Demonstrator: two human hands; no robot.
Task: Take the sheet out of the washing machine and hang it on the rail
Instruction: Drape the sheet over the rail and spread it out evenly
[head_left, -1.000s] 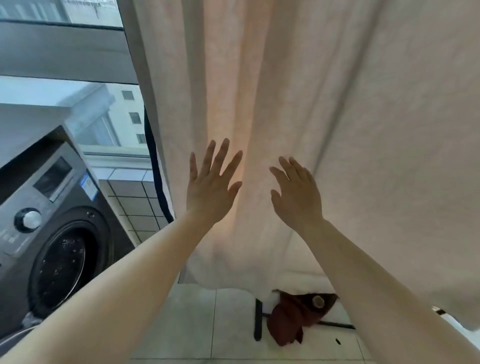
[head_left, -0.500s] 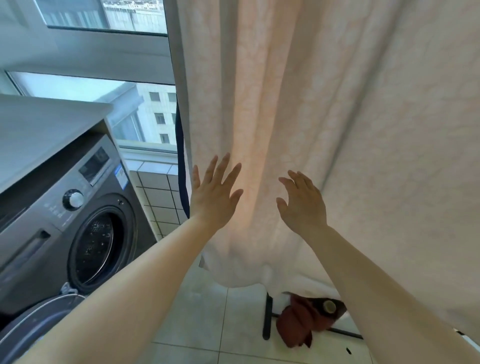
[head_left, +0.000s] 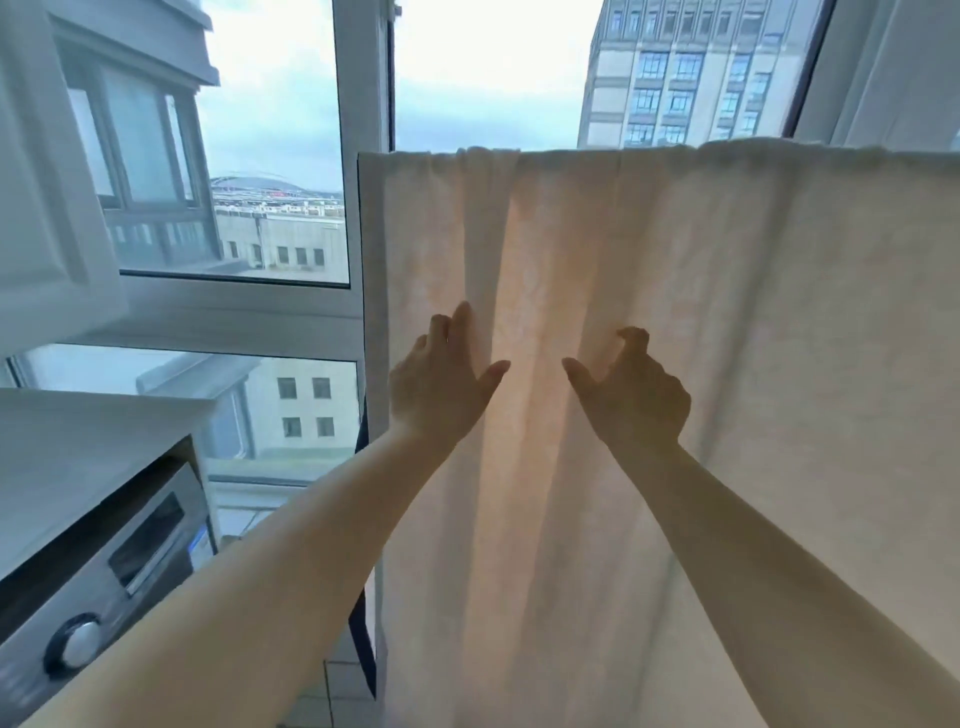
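Window-side sheet (head_left: 727, 364), free left edge, hands (head_left: 535, 395) central

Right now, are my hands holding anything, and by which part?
The left hand rests open against the hanging sheet. The right hand curls on a mid-height fold, but whether it pinches cannot be told.

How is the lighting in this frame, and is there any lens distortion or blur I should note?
Head view: strongly backlit by the window; daylight glows orange through the sheet between the hands, leaving the left hand and right hand in shade. Head view: wide-angle bending curves the window frame and the washing machine at the edges. Head view: sky nearly blown out; no marked motion blur.
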